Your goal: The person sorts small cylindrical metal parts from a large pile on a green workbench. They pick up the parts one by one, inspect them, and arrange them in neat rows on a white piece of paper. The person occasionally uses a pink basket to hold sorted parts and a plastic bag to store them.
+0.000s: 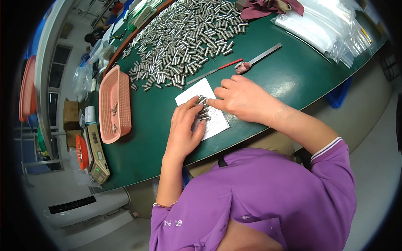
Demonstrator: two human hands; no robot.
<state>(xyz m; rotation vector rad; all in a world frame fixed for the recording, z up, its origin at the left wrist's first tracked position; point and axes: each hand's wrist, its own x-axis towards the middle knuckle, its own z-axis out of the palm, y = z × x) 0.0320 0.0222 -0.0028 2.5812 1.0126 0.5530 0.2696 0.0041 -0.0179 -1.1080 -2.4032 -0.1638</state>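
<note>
Several short shiny metal pins [203, 113] lie in a small row on a white sheet of printed paper [217, 122]. My left hand [182, 123] rests along their left side, with thumb and fingers apart and fingertips against the pins. From the right, my right hand [239, 98] touches the upper end of the row with one outstretched digit. Its other fingers are curled, and what may be under them is hidden. Beyond the paper spreads a large heap of similar metal pins [180, 42] on the green table [268, 90].
A pink plastic basket [126, 100] with a few pins stands left, near a scale [97, 157] and an orange-red dish [81, 151]. Above the right hand lie a red-handled tool [230, 63] and a flat metal bar [266, 53] with wrapped end. Clear plastic bags [324, 27] fill the far right.
</note>
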